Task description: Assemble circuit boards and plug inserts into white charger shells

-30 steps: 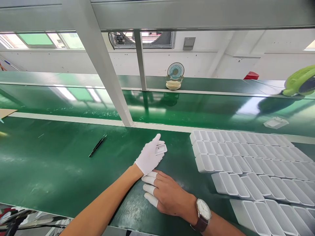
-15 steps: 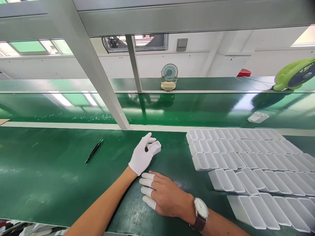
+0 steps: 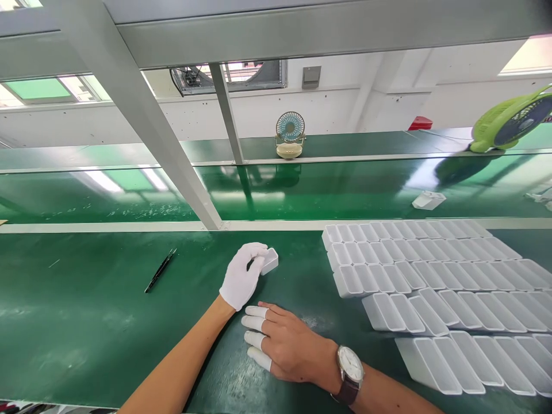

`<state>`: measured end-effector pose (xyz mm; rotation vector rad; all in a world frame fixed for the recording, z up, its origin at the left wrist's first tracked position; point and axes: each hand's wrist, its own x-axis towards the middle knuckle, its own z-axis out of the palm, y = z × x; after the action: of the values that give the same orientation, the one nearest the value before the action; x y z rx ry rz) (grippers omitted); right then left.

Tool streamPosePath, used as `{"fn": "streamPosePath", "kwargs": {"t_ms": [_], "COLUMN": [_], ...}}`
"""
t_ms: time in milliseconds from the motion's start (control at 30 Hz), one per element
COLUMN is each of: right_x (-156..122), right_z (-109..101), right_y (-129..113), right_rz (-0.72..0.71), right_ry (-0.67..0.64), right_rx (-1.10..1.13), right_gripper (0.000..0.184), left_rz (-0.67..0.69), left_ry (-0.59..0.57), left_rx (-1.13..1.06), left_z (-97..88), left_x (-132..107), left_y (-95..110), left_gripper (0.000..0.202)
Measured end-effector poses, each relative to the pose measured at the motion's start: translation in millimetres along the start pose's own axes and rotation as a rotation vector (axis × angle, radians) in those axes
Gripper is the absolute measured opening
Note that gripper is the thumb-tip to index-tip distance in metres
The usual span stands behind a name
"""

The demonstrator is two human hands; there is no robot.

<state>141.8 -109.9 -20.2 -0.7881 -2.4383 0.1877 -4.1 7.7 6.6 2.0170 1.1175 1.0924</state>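
My left hand [image 3: 244, 276], in a white glove, has its thumb and fingers closed around a small white plastic box [image 3: 269, 261] above the green worktop [image 3: 99, 322]. Part of the box is hidden by the fingers. Just below, my right hand [image 3: 284, 345] lies flat and palm down, with white finger cots on several fingertips and a watch on the wrist. It holds nothing. To the right stand rows of white open trays [image 3: 431, 276]. A thin black tool, apparently tweezers [image 3: 160, 271], lies to the left of my hands.
Behind the worktop's pale edge strip runs a green belt [image 3: 345, 190] carrying another white box [image 3: 428, 200]. A slanted metal post [image 3: 164, 132] rises at left. A small fan [image 3: 290, 135] and a green fan [image 3: 509, 123] stand on the far ledge.
My left fingers have curled down over the small box, which has turned and sits slightly lower. On the belt, the white box has shifted left, and another white item shows at the right edge.
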Motion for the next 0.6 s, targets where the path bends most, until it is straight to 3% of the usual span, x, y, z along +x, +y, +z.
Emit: {"fn": "streamPosePath", "kwargs": {"t_ms": [367, 600], "right_x": [0.6, 5.4], "right_z": [-4.4, -6.4], "right_y": [0.8, 6.0], "right_rz": [-0.023, -0.082], "right_ry": [-0.023, -0.038], "right_rx": [-0.050, -0.232], "right_gripper": [0.023, 0.037], "left_rz": [-0.076, -0.215], "left_ry": [-0.094, -0.118], "left_rx": [0.120, 0.152], "left_z": [0.9, 2.1], "left_x": [2.2, 8.2], "left_y": [-0.7, -2.0], "left_gripper": [0.034, 0.045]}}
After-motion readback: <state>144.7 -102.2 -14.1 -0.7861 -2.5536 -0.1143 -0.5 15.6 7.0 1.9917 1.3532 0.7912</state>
